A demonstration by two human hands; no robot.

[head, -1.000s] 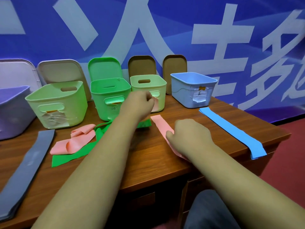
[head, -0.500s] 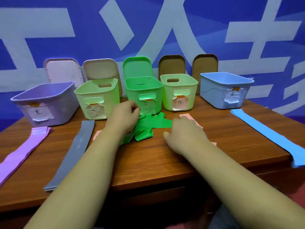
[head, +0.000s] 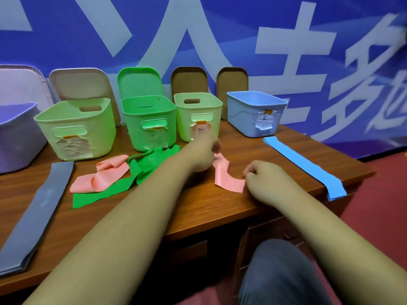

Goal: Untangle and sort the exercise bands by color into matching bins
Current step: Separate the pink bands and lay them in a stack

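A pink band (head: 224, 175) lies between my two hands on the wooden table (head: 198, 208). My left hand (head: 203, 154) pinches its far end just in front of the pale green bin (head: 198, 116) with a pink label. My right hand (head: 264, 177) pinches its near end with curled fingers. To the left, a green band (head: 141, 170) lies tangled with a second pink band (head: 103, 176). A grey band (head: 37, 208) lies flat at the left, and a blue band (head: 306, 166) lies flat at the right.
Along the back stand a purple bin (head: 15, 137), a pale green bin (head: 77, 128), a bright green bin (head: 149, 119) and a light blue bin (head: 256, 113), with lids leaning on the blue banner behind. The blue band's near end hangs over the table edge.
The view has swung back to the right. Both hands have left the green band and now hold the ends of the right-hand pink band, its far end lifted.
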